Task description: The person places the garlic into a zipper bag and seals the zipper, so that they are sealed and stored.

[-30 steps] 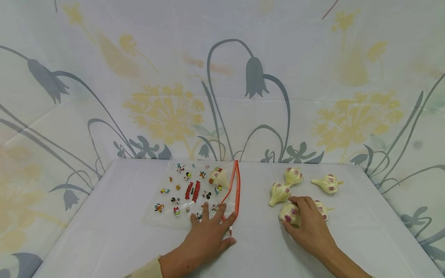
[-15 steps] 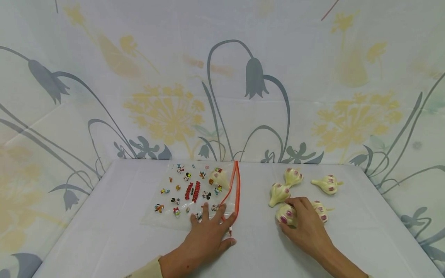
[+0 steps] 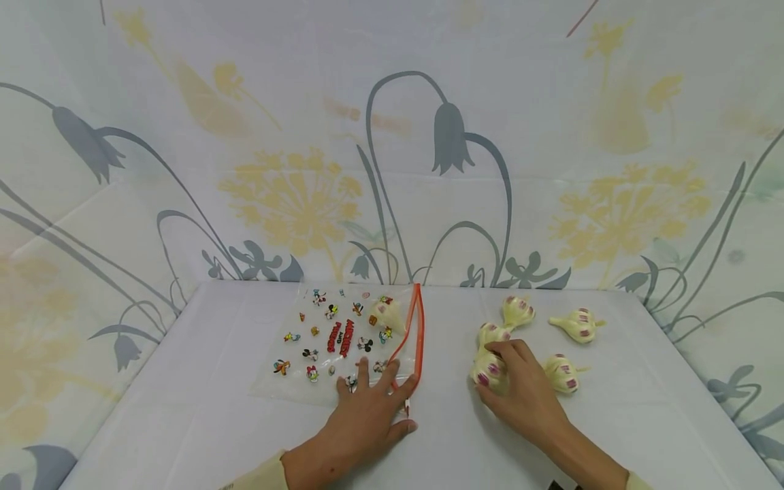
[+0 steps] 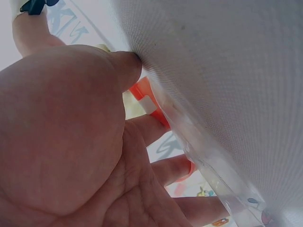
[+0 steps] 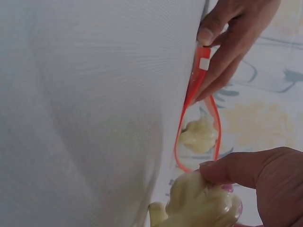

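Observation:
My left hand (image 3: 361, 415) lies with spread fingers on the near corner of a clear zip bag (image 3: 331, 371) with cartoon prints and a red-orange edge. Inside the bag, near its mouth, sits one garlic bulb (image 3: 387, 314). The right wrist view shows the red rim (image 5: 217, 118) of the mouth parted. To the right, my right hand (image 3: 529, 395) grips a second garlic bulb (image 3: 488, 374) between thumb and fingers. Just behind it lies a loose garlic bulb (image 3: 492, 333), partly covered; whether the two touch I cannot tell.
Farther back on the white tabletop (image 3: 447, 435) are a garlic bulb (image 3: 518, 311) and, at right, another garlic bulb (image 3: 582, 325). Beside my right hand's knuckles lies one more garlic bulb (image 3: 562, 374). A flower-printed cloth (image 3: 398, 224) rises behind the table.
My right hand has moved left with the garlic bulb, away from the bulb at its right side, which now shows more fully. The left hand and bag have stayed put.

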Available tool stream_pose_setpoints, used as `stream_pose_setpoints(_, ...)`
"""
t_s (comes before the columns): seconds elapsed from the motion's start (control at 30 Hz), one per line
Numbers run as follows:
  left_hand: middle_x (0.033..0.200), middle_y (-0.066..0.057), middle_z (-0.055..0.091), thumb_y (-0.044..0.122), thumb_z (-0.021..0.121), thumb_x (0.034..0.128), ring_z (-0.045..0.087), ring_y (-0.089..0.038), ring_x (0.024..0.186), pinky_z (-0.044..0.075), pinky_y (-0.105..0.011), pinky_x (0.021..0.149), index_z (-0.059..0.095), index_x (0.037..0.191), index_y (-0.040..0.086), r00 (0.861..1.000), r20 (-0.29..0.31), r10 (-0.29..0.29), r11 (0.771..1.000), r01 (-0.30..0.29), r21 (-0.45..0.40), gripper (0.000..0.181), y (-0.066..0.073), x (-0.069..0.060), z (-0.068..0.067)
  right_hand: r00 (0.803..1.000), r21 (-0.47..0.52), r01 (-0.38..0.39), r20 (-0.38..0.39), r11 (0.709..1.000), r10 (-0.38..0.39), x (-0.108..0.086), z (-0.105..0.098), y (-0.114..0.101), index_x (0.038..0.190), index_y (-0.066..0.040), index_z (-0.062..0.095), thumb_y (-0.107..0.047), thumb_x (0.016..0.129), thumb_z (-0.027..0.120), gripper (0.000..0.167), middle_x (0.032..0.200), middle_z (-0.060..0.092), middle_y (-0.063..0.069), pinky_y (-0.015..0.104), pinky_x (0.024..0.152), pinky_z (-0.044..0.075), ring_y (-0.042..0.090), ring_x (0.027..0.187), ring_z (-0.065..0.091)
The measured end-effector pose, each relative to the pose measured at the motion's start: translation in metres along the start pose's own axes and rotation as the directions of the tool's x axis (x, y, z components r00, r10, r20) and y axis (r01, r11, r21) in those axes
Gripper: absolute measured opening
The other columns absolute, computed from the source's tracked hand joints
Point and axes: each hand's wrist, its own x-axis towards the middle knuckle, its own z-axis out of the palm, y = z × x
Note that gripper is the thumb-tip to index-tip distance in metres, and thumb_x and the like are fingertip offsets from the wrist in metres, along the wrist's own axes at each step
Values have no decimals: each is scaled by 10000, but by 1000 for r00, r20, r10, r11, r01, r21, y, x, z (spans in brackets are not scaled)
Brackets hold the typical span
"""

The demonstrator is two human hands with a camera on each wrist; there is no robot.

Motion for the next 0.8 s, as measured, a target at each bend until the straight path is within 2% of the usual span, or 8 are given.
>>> stream_pose_setpoints(0.33, 1685, -83, 398, 631, 628, 993, 335, -627, 1473, 381, -848, 982, 443, 1623, 367, 1000, -4, -5, 1000, 5, 2, 707, 0, 0, 0, 999, 33, 12, 30, 999, -13, 8, 11, -8, 1312, -33, 674, -109, 774, 929, 600, 1268, 617, 90, 513, 989, 543, 285, 1184, 639)
stream_pose_setpoints(0.8, 1680, -85, 405, 627, 647, 984, 336, -635, 1467, 375, -855, 981, 462, 1612, 369, 1000, 1, -13, 1000, 13, -13, 704, 0, 1, 0, 998, 61, 43, 39, 997, -45, 23, 28, -22, 1326, -19, 669, -125, 773, 934, 622, 1232, 635, 102, 507, 999, 539, 283, 1158, 633)
